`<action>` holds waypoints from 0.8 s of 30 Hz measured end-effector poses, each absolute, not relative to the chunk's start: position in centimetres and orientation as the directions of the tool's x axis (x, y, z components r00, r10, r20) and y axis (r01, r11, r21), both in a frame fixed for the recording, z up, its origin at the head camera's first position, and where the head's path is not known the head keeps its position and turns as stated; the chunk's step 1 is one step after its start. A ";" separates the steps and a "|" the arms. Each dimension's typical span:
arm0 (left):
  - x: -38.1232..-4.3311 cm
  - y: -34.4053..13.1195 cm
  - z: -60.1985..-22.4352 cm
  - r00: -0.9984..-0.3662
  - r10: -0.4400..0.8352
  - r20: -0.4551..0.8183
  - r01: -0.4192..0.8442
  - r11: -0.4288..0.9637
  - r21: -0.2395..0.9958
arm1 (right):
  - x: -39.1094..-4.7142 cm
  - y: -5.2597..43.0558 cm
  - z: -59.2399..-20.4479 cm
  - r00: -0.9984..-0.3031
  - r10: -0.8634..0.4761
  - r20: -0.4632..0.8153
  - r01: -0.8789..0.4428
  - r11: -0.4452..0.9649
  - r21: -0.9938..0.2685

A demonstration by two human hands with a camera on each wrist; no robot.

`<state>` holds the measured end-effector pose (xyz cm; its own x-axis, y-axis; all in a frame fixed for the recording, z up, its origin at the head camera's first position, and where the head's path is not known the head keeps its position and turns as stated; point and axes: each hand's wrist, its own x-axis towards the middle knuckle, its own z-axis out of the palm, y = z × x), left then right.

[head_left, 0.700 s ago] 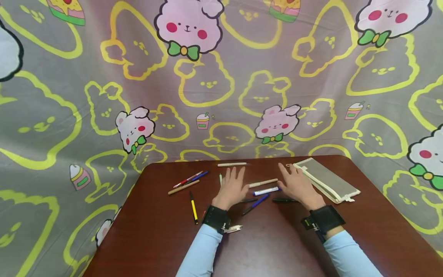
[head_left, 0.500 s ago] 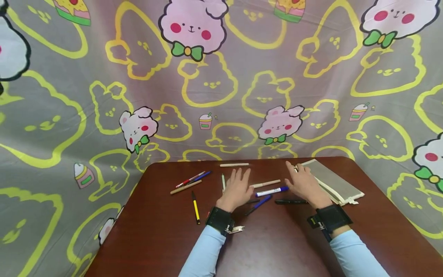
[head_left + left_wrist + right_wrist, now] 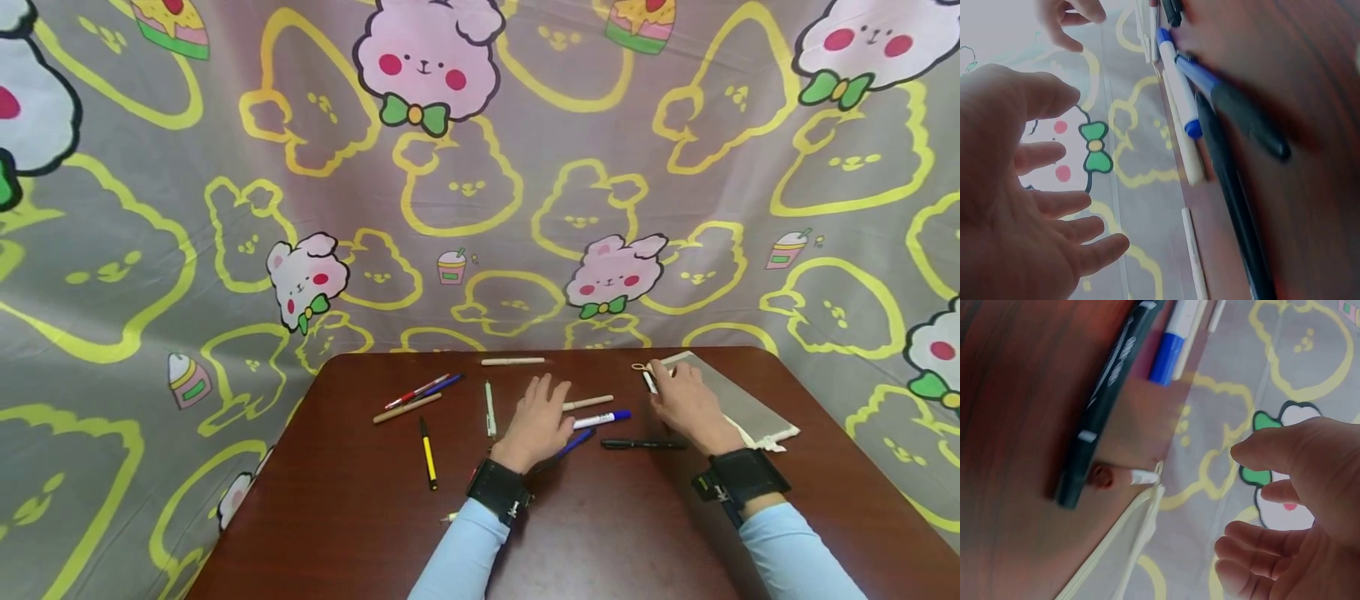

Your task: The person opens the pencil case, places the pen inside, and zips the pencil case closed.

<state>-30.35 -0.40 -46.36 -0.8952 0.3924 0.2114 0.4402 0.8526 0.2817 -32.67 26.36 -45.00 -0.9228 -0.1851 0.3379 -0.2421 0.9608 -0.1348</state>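
My left hand [image 3: 534,427] hovers over the middle of the table with fingers spread, nothing in it. Beneath and beside it lie a blue-and-white marker [image 3: 600,420], a blue pen [image 3: 577,442] and a dark pen [image 3: 1232,194]. My right hand [image 3: 686,404] hangs over the near-left edge of a grey zip pouch [image 3: 738,392], its fingers loosely bent and holding nothing in the right wrist view. Close to its fingertips is a short marker with a reddish-brown end [image 3: 1119,477]. A black marker [image 3: 643,444] lies just left of that hand's wrist.
On the left side are a yellow pen [image 3: 428,454], a beige pen [image 3: 407,407], and a red pen [image 3: 416,392] beside a blue one. A pale green pen [image 3: 491,408] and a cream pen [image 3: 513,362] lie farther back. A patterned cloth [image 3: 480,208] hangs behind the table.
Both hands have shifted right, the right one onto the pouch's edge and the left one off the green pen, now fully seen. The short marker by the pouch has come into view.
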 end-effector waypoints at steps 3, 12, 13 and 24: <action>-30.3 0.4 -46.4 -0.876 0.417 0.241 0.472 0.844 0.255 | -32.9 26.9 -45.2 -0.920 -0.194 0.340 -0.251 0.959 -0.132; -30.3 3.4 -46.7 -0.834 0.479 0.273 0.530 0.834 0.157 | -33.5 28.0 -46.3 -0.913 -0.201 0.356 -0.266 0.953 -0.143; -30.4 3.7 -46.9 -0.832 0.484 0.273 0.534 0.832 0.154 | -33.7 28.1 -46.4 -0.917 -0.201 0.346 -0.263 0.954 -0.143; -30.8 6.6 -47.0 -0.793 0.551 0.260 0.584 0.809 0.063 | -34.7 30.1 -47.0 -0.957 -0.140 0.255 -0.181 0.972 -0.146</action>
<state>-30.76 6.55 -46.97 -0.7927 0.5514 0.2600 0.5838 0.8094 0.0635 -34.75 30.15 -46.98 -0.9567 -0.1401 0.2551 -0.1815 0.9724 -0.1465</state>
